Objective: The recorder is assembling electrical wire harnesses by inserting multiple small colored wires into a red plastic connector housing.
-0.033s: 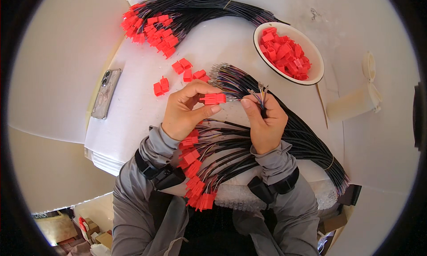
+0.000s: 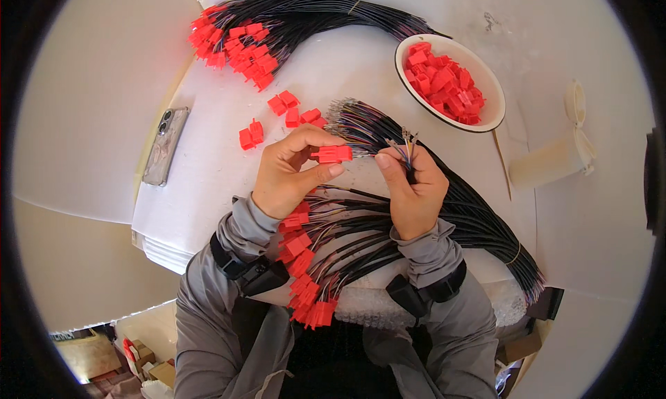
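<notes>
White table: red connector was pinched in left hand, wire ends were pinched in right hand, just apart above loose connectors, unchanged from before.

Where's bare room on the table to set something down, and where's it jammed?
Free: the white surface between the phone and the left hand; the patch right of the bowl, above the cream roll. Crowded: the far edge under the finished harness bundle, the loose red connectors, and around the right hand, where black wires spread.
</notes>
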Demonstrator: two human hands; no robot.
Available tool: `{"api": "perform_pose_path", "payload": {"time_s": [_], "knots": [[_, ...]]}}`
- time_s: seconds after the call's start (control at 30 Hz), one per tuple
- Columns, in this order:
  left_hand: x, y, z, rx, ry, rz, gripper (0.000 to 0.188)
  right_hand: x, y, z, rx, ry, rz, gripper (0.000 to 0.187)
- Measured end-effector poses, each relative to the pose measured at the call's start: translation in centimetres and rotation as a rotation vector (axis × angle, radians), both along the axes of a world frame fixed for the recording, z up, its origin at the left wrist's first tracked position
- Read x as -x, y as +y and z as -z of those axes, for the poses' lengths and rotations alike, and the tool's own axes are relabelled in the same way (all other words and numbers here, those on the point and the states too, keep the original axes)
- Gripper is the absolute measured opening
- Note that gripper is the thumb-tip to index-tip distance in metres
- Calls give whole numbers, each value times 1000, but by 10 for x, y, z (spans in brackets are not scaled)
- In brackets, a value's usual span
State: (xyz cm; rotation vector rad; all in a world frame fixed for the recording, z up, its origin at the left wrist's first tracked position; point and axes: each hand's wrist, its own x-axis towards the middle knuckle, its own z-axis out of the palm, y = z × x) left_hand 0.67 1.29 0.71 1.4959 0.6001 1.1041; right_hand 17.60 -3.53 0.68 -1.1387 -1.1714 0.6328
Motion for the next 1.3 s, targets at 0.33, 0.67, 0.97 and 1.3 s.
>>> {"api": "perform_pose_path", "payload": {"time_s": [0.33, 0.67, 0.97, 1.3], "knots": [[-2, -4, -6, 36, -1, -19, 22, -1, 0, 1, 22, -27, 19, 11], [-1, -3, -2, 18, 23, -30, 24, -3, -1, 2, 33, -10, -92, 10], [0, -1, 0, 15, 75, -51, 23, -3, -2, -1, 42, -72, -113, 12], [1, -1, 4, 12, 121, 2, 22, -3, 0, 5, 52, -64, -176, 13]]}}
